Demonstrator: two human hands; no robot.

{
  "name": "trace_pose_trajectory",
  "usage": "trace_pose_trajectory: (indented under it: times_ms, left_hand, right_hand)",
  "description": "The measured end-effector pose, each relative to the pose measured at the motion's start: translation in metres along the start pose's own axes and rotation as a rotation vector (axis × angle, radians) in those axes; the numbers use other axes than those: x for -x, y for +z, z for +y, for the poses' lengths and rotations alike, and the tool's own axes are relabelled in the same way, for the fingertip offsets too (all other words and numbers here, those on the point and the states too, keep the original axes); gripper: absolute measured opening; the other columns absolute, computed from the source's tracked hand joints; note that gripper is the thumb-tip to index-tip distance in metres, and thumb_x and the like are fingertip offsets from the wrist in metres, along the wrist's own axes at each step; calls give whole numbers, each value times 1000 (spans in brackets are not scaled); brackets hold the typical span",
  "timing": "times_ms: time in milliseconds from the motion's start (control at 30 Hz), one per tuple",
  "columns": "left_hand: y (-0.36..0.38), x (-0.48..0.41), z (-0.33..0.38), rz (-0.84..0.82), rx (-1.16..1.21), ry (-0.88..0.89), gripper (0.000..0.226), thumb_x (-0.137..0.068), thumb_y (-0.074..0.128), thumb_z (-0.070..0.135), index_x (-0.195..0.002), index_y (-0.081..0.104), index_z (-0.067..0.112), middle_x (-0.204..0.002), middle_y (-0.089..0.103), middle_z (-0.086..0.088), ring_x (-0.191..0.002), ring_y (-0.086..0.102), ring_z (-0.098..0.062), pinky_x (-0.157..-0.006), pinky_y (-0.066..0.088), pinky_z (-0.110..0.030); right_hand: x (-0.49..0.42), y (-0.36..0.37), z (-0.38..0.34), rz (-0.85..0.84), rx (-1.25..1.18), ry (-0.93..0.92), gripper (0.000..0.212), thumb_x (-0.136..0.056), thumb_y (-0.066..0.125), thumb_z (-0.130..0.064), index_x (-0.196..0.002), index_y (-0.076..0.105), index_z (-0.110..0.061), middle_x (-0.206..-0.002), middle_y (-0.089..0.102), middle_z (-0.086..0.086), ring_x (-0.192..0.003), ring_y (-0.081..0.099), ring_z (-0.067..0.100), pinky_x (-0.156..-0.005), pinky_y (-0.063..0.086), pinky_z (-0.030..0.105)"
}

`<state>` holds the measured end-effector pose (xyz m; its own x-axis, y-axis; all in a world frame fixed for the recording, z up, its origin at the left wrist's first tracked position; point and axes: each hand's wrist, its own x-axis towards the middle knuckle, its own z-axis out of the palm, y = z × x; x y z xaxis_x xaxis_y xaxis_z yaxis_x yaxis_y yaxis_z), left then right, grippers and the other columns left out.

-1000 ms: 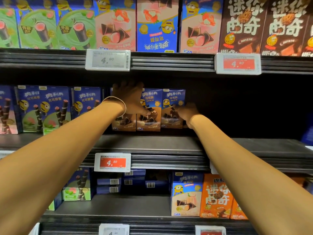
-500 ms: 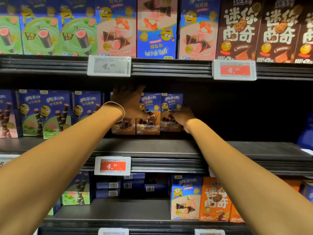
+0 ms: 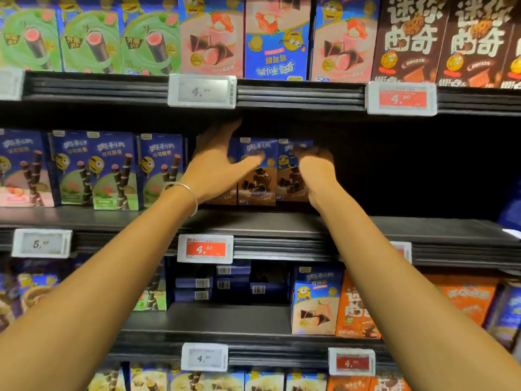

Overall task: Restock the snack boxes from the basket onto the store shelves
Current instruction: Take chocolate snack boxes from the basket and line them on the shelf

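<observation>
Left hand is reaching in with fingers spread wide, palm covering most of the leftmost brown box, thumb sticking out right across the middle box; motion blur, so contact is not clear. Bracelet is sitting on that wrist. Right hand is showing its back, fingers curling in at the top of the right box near its right edge; cannot tell whether it is gripping or just pressing. All three boxes are standing upright side by side, touching, set back on the middle shelf, well behind its front edge. Green boxes are standing just left of them on the same shelf. Red price tag is hanging on the shelf edge below the left hand. Both arms are stretching up from the bottom corners.
</observation>
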<state>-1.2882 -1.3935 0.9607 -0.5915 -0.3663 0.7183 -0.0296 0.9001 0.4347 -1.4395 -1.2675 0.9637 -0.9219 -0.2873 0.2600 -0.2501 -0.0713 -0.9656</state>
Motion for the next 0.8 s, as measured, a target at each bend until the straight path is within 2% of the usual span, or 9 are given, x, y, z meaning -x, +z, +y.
trace_pose_trajectory:
  times_ms: [67, 133, 233, 367, 433, 533, 600, 667, 800]
  left_hand:
    - [-7, 26, 5, 58, 184, -62, 56, -95, 72, 51, -141, 53, 24, -137, 59, 8, -139, 50, -19, -100, 38, -2]
    - [-16, 54, 8, 102, 338, -56, 58, -97, 70, 48, -144, 55, 17, -141, 60, 5, -138, 53, -15, -110, 42, -14]
    - [-25, 116, 6, 196, 501, 31, 53, -99, 66, 37, -145, 53, 14, -145, 61, -8, -139, 55, -18, -117, 46, -42]
    - [-7, 230, -10, 314, 754, 21, 34, -104, 58, 15, -136, 56, 7, -127, 68, -17, -120, 67, -29, -96, 52, -34]
    - [15, 295, -20, 300, 868, -143, 27, -101, 57, 12, -129, 59, 11, -114, 71, -14, -105, 69, -29, -88, 53, -29]
    - [56, 397, -38, 110, 887, -536, 23, -100, 64, 23, -121, 64, 12, -103, 74, -2, -95, 70, -19, -82, 56, -26]
    - [85, 463, -55, -56, 785, -794, 21, -103, 67, 21, -120, 66, 8, -103, 75, -6, -97, 71, -22, -91, 59, -46]
    - [111, 519, -71, -185, 715, -986, 13, -103, 62, 7, -113, 68, 13, -107, 73, -19, -100, 69, -37, -100, 52, -62]
    - [162, 616, -105, -245, 618, -1286, 10, -103, 59, -1, -105, 68, 5, -105, 70, -28, -93, 68, -31, -101, 51, -62]
  right_hand:
    - [29, -5, -1, -28, -120, -52, 18, -92, 57, -24, -102, 53, -9, -107, 65, 10, -101, 65, 26, -95, 55, 47]
    - [67, -14, -1, -63, -149, -143, 36, -94, 62, -29, -121, 57, -7, -120, 67, 10, -113, 65, 26, -99, 53, 45]
    - [128, -29, 14, -146, -228, -251, 24, -98, 58, -28, -118, 65, -18, -119, 72, 1, -110, 70, 16, -92, 56, 33]
    - [208, -48, 74, -217, -282, -225, 23, -98, 53, -27, -115, 64, -17, -111, 75, 7, -105, 73, 22, -84, 59, 32]
    - [240, -50, 124, -218, -242, -106, 18, -98, 53, -26, -110, 64, -18, -102, 76, 9, -96, 73, 26, -78, 58, 31]
    - [285, -57, 218, -223, -45, 170, 12, -102, 54, -17, -103, 66, -16, -100, 76, 14, -92, 72, 31, -80, 56, 41]
    - [317, -66, 286, -275, 117, 347, 15, -101, 54, -8, -100, 68, -8, -103, 73, 20, -99, 69, 37, -81, 54, 42]
    - [350, -75, 347, -316, 251, 507, 13, -98, 57, -7, -95, 69, -3, -91, 71, 18, -89, 66, 34, -73, 49, 34]
    - [406, -94, 476, -371, 416, 805, 18, -97, 60, -13, -81, 68, -17, -90, 72, 13, -86, 67, 32, -76, 51, 40]
